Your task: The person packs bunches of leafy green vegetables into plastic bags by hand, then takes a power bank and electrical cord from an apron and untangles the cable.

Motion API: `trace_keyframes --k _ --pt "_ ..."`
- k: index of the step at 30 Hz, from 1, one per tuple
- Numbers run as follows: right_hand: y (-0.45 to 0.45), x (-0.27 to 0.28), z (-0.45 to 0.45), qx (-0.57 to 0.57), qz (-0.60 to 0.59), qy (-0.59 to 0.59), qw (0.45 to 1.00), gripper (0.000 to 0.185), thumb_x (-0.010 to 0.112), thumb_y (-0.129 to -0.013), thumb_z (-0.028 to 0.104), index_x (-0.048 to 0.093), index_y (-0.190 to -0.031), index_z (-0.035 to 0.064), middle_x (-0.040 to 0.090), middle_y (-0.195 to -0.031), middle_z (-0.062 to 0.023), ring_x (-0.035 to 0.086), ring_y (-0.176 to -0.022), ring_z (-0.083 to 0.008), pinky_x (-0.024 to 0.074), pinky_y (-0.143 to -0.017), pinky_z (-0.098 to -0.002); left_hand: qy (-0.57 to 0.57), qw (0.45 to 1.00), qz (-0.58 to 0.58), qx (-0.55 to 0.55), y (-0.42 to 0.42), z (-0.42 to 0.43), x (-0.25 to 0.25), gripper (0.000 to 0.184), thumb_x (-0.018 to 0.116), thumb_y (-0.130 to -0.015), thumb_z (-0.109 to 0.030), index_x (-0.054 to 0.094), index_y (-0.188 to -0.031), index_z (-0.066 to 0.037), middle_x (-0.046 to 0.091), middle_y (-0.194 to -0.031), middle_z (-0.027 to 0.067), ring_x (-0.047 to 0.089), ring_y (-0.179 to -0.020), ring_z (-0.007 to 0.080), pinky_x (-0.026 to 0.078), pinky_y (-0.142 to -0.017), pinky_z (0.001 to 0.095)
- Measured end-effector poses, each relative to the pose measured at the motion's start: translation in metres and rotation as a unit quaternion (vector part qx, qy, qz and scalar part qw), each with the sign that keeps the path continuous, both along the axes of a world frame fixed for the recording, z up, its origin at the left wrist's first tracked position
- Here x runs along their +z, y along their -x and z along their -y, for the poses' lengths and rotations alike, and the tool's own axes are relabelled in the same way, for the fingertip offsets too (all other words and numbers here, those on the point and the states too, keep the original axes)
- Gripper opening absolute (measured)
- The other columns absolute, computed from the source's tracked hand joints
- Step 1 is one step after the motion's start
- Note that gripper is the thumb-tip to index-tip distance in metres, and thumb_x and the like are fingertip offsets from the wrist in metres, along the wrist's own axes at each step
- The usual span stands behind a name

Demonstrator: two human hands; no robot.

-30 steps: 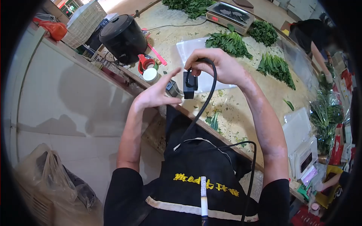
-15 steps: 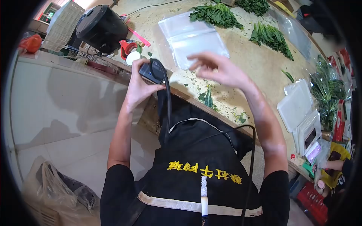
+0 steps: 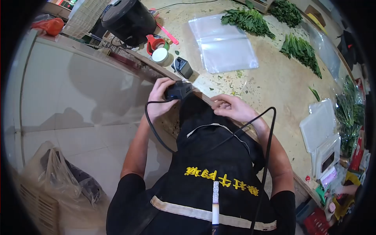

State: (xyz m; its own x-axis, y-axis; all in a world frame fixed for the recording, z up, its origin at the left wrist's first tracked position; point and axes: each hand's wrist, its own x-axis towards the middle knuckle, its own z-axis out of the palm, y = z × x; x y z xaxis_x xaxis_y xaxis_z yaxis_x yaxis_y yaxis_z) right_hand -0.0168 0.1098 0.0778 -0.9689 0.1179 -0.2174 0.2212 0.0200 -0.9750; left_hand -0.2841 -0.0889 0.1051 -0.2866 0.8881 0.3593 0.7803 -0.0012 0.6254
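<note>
My left hand [image 3: 158, 98] is closed round a dark boxy device [image 3: 178, 91] with a black cable, at the table's front edge. Just beyond it, a small black box [image 3: 183, 67] with a pale band stands on the table [image 3: 274, 90]. To the right, my right hand [image 3: 235, 108] has its fingers curled together by the edge; whether they hold anything is hidden. Farther back lies a stack of clear plastic bags [image 3: 229, 49]. A cigarette [image 3: 215, 207] with long ash hangs before the black apron [image 3: 211, 156].
Leafy green bundles [image 3: 248, 21] lie at the back. On the left are a black pot-like appliance [image 3: 129, 21], a red tape dispenser [image 3: 154, 44] and a white-lidded tub [image 3: 159, 55]. White trays [image 3: 315, 121] sit at right, near another person's hand [image 3: 348, 189].
The left hand has come off the small black box, toward the body, with the dark device in it. The right hand has dropped to the table edge and its fingers have curled. The view has shifted left.
</note>
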Motion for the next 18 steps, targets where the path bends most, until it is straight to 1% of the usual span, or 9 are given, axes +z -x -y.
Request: trace_keyframes --k 1,5,7,9,13,15,16,17,18 --pt "0.007 -0.002 0.002 -0.032 -0.007 -0.010 0.999 0.047 0.070 -0.096 0.015 0.056 -0.139 0.0005 0.070 -0.112 -0.0073 0.062 -0.094 -0.0071 0.0521 -0.085 -0.0227 0.001 1.000 0.001 -0.004 -0.004 0.001 -0.002 0.057 0.083 -0.067 0.000 0.064 -0.121 -0.002 0.059 -0.122 0.0124 0.062 -0.109 0.0278 0.052 -0.093 0.0354" --pt "0.034 -0.009 0.019 -0.123 -0.004 0.126 0.984 0.058 0.065 -0.102 0.028 0.043 -0.148 0.0010 0.063 -0.124 -0.0122 0.066 -0.100 -0.0156 0.0555 -0.084 -0.0284 -0.019 0.999 0.006 -0.040 -0.022 -0.003 -0.014 0.060 0.081 -0.066 0.002 0.061 -0.123 0.000 0.058 -0.124 0.0166 0.061 -0.113 0.0324 0.052 -0.097 0.0382" --pt "0.047 -0.017 0.022 -0.129 -0.003 0.130 0.983 0.062 0.064 -0.103 0.033 0.039 -0.149 -0.0004 0.061 -0.127 -0.0145 0.068 -0.100 -0.0190 0.0573 -0.081 -0.0289 -0.031 0.999 -0.013 -0.032 -0.035 -0.006 -0.020 0.062 0.080 -0.067 0.003 0.059 -0.125 0.000 0.057 -0.126 0.0183 0.061 -0.114 0.0353 0.053 -0.097 0.0397" --pt "0.057 -0.019 0.025 -0.162 0.032 0.300 0.940 0.060 0.066 -0.101 0.031 0.043 -0.146 -0.0027 0.064 -0.122 -0.0148 0.069 -0.095 -0.0181 0.0584 -0.075 -0.0282 -0.016 1.000 -0.004 -0.027 -0.045 -0.005 -0.032 0.071 0.082 -0.062 0.003 0.057 -0.128 -0.001 0.054 -0.130 0.0193 0.057 -0.120 0.0395 0.051 -0.101 0.0425" --pt "0.064 -0.025 0.012 -0.155 0.071 0.305 0.937 0.056 0.070 -0.099 0.026 0.049 -0.141 -0.0037 0.067 -0.115 -0.0125 0.070 -0.090 -0.0159 0.0583 -0.071 -0.0266 -0.015 0.997 -0.052 -0.053 -0.055 -0.004 -0.033 0.072 0.082 -0.068 0.001 0.052 -0.134 0.001 0.052 -0.134 0.0210 0.057 -0.121 0.0397 0.051 -0.103 0.0433" --pt "0.059 -0.026 0.001 -0.143 0.048 0.229 0.962 0.052 0.074 -0.095 0.021 0.054 -0.137 -0.0023 0.070 -0.110 -0.0095 0.069 -0.089 -0.0129 0.0571 -0.069 -0.0249 -0.031 0.999 0.009 -0.027 -0.053 -0.003 -0.041 0.071 0.082 -0.073 0.000 0.050 -0.136 0.001 0.049 -0.137 0.0228 0.056 -0.121 0.0426 0.050 -0.104 0.0448" --pt "0.055 -0.010 -0.001 -0.162 0.033 0.203 0.965 0.052 0.075 -0.093 0.019 0.055 -0.136 -0.0019 0.070 -0.112 -0.0089 0.068 -0.089 -0.0112 0.0558 -0.069 -0.0239 -0.007 1.000 0.024 0.008 -0.051 -0.001 -0.044 0.060 0.081 -0.081 -0.008 0.052 -0.133 0.001 0.054 -0.133 0.0195 0.060 -0.115 0.0366 0.053 -0.098 0.0414" --pt "0.053 -0.006 -0.006 -0.167 0.028 0.172 0.970 0.053 0.076 -0.093 0.019 0.055 -0.137 -0.0010 0.070 -0.114 -0.0089 0.068 -0.091 -0.0111 0.0555 -0.069 -0.0240 -0.006 1.000 0.027 0.010 -0.043 0.003 -0.049 0.060 0.081 -0.081 -0.008 0.052 -0.133 0.001 0.054 -0.133 0.0195 0.060 -0.115 0.0366 0.053 -0.098 0.0414" --pt "0.050 -0.003 -0.013 -0.173 0.022 0.141 0.975 0.053 0.077 -0.092 0.019 0.055 -0.137 0.0000 0.070 -0.116 -0.0089 0.068 -0.092 -0.0109 0.0552 -0.069 -0.0242 0.135 0.976 0.169 -0.036 -0.032 0.008 -0.055 0.053 0.079 -0.086 -0.010 0.054 -0.132 -0.001 0.058 -0.128 0.0154 0.062 -0.111 0.0293 0.053 -0.095 0.0376"
